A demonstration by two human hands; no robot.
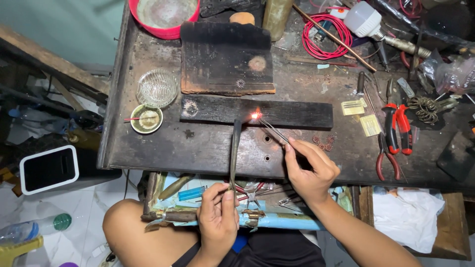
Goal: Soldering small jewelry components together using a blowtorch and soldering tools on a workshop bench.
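Glowing piece (256, 115): a small bright orange spot with flame on it, lying on my charred wooden strip (257, 112), near the strip's middle.
Tweezers (273, 130): thin and metal, their tips at the glowing spot, running back at a slant to my right hand.
Right hand (309, 170): fingers pinched shut around the rear end of the tweezers, wrist over the bench's front edge.
Torch pipe (235, 148): a dark slim tube, its tip just left of the glow, its lower end in my left hand.
Left hand (218, 215): closed around the pipe's lower end, held in front of the bench above my knee.
Burnt block (226, 58): a larger scorched slab just behind the strip.
Glass dish (157, 88): clear and ribbed, left of the block, with a small green-rimmed bowl (147, 119) just below it.
Pliers (394, 136): red-handled, lying well right of my hands.
Workbench (198, 148): dark, stained and crowded with tools.
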